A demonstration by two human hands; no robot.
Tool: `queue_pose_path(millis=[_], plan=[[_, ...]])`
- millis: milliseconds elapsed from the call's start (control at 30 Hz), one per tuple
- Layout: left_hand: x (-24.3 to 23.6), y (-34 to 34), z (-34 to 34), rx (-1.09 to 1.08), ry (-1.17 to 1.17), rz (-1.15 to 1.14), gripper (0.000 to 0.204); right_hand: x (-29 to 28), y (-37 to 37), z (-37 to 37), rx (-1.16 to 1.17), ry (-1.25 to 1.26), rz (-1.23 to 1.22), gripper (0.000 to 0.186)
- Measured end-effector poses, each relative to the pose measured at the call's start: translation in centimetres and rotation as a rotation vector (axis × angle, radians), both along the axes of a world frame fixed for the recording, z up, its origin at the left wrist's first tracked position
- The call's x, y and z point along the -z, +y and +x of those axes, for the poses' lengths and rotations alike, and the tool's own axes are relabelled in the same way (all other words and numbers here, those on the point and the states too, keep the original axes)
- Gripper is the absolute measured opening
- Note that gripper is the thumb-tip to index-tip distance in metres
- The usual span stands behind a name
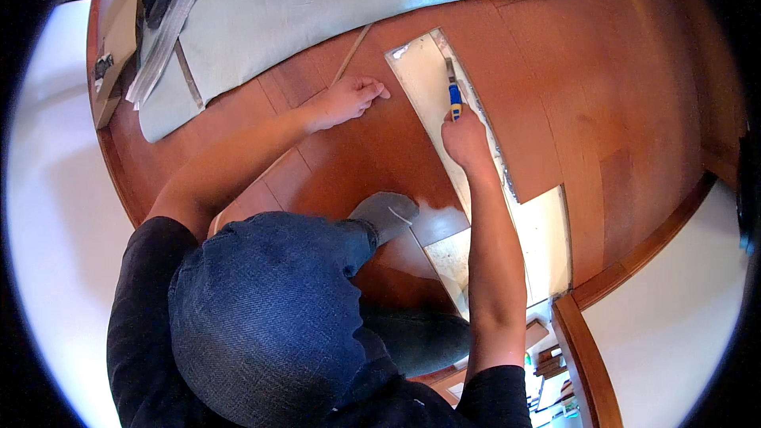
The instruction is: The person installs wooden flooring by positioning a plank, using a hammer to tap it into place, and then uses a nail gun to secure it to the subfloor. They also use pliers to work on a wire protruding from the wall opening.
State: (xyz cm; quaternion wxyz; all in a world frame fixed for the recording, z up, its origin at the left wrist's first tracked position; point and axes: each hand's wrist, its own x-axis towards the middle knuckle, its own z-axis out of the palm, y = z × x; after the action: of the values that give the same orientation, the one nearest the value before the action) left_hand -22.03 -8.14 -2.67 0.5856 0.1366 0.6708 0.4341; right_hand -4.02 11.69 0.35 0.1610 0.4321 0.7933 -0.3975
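Note:
My right hand (466,136) is wrapped round the blue and yellow handle of a flat-bladed hand tool (454,93); whether it is a chisel or a scraper I cannot tell. Its metal blade points away from me, over a long pale opening (424,79) in the reddish-brown plank floor (357,154). Along the opening's right edge runs a rough, whitish and dark crumbly line. My left hand (349,101) is left of the opening, over the planks, its fingers curled together with nothing visible in them.
A pale grey-green sheet (317,8) covers the far left floor, with a clear plastic-wrapped bundle (166,40) and cardboard (119,40) at its edge. My denim-covered knee (269,301) and grey-socked foot (384,215) are near the opening. Wooden baseboard (642,247) and white wall stand right.

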Motion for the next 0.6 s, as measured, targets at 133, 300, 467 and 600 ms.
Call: queue_pose_path(millis=[133,300,467,600], plan=[[-0.5,0.1,-0.1,0.003,-0.011,0.053,0.035,0.9,0.3,1.8,0.186,0.158,-0.358,0.022],[0.0,-0.3,0.1,0.025,-0.007,0.075,0.034,0.6,0.4,1.7,0.674,0.371,-1.238,0.032],[0.3,-0.3,-0.1,0.028,0.047,0.047,0.031,0.8,-3.0,0.4,1.037,0.743,-1.724,0.037],[0.1,-0.1,0.0,-0.078,-0.07,0.049,0.024,0.7,-5.3,-2.3,1.158,0.964,-1.859,0.033]])
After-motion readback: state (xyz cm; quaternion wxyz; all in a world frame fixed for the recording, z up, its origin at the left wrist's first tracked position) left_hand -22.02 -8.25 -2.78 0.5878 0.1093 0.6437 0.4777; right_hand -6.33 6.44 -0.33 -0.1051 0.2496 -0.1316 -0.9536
